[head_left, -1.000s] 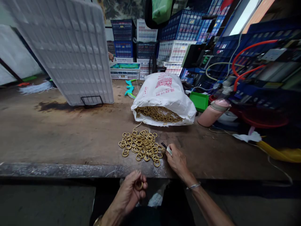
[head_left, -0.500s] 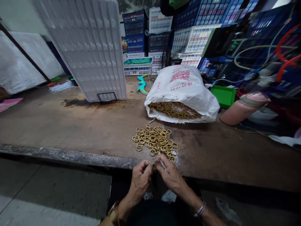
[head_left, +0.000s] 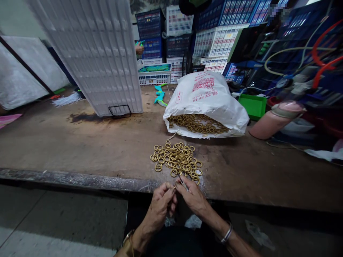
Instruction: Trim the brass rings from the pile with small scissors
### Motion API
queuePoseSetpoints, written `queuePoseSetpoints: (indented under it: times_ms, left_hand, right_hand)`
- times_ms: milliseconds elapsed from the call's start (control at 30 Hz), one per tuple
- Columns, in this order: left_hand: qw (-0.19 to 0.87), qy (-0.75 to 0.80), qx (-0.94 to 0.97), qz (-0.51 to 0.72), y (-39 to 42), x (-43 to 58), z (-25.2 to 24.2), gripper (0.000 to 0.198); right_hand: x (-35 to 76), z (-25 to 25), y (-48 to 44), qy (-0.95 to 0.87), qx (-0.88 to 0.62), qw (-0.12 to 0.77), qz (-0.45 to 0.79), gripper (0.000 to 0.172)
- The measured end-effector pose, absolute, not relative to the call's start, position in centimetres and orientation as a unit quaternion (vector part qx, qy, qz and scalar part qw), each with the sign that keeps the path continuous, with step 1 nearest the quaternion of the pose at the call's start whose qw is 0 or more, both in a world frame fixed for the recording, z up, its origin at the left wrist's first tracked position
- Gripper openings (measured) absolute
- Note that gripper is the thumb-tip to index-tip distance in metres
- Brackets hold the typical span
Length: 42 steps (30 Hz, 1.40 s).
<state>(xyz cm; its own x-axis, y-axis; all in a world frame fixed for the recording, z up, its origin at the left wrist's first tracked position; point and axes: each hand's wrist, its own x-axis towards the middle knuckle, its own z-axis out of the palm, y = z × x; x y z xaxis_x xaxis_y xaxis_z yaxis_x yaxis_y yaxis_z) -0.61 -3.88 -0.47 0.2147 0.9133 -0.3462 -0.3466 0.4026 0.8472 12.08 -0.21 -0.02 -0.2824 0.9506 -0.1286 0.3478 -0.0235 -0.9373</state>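
hands (head_left: 160, 205) drawn together, sack (head_left: 207, 91) holding rings (head_left: 197, 123)

White sack (head_left: 222, 109) — red square code (head_left: 204, 84), red characters (head_left: 205, 95), small boxed mark (head_left: 179, 97) — none clearly legible

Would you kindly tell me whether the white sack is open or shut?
The white sack is open: its mouth gapes, showing golden rings inside.

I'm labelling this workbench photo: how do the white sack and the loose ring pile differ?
The white sack bears red printing; the loose ring pile is brass-coloured. The sack is large and bulky, the pile smaller and low. The sack lies farther back, the pile nearer the camera. Both rest on the table, and similar rings show in the sack's open mouth.
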Motion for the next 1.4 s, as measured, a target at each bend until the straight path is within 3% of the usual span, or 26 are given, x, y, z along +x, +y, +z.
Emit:
queuePoseSetpoints:
  times_ms: [167, 300, 633, 900, 1167, 1400]
  left_hand:
    - [0.701, 0.458, 0.306, 0.452, -4.0, -0.4, 0.0, 0.030]
    - [0.674, 0.482, 0.322, 0.458, -3.9, -0.2, 0.4, 0.032]
    - [0.650, 0.511, 0.341, 0.448, -3.9, -0.5, 0.6, 0.034]
    - [0.724, 0.420, 0.311, 0.450, -4.9, -0.5, -0.2, 0.024]
    - [0.785, 0.365, 0.229, 0.444, -4.6, -0.1, -0.2, 0.027]
    - [0.818, 0.326, 0.145, 0.450, -4.1, -0.7, -0.6, 0.013]
  right_hand:
    - [12.5, -0.2, -0.5, -0.670, -0.539, 0.302, 0.412, 0.018]
    - [12.8, -0.4, -1.2, -0.759, -0.526, 0.222, 0.313, 0.015]
    - [12.8, -0.7, -1.6, -0.812, -0.504, 0.140, 0.259, 0.025]
    - [14.3, -1.2, -1.6, -0.786, -0.584, 0.119, 0.161, 0.021]
    - [17.0, -1.4, -0.4, -0.693, -0.707, 0.114, 0.079, 0.012]
    - [16.4, -1.1, -0.1, -0.683, -0.721, 0.078, 0.081, 0.014]
